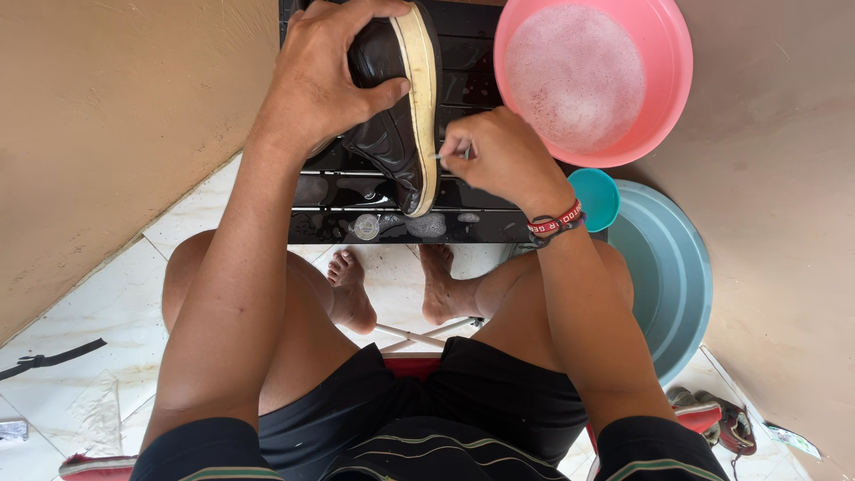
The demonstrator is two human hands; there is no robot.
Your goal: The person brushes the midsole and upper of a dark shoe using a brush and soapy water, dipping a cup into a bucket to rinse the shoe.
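Note:
My left hand [322,80] grips a black shoe [392,134] with a cream rubber sole edge [426,107], holding it on its side over a black slatted stool top [485,223]. Pressed against the sole's edge, my right hand [499,156] is closed around a small thin tool, probably a brush, of which only a pale tip shows. A red and dark wristband sits on my right wrist. Wet foam lies on the black surface under the shoe.
A pink basin [659,80] of soapy water stands at the upper right. A teal scoop [597,196] rests in a larger blue-grey basin [677,267]. My bare feet [392,289] rest on white tiles. Sandals [721,423] lie at lower right, a black strap [49,359] at left.

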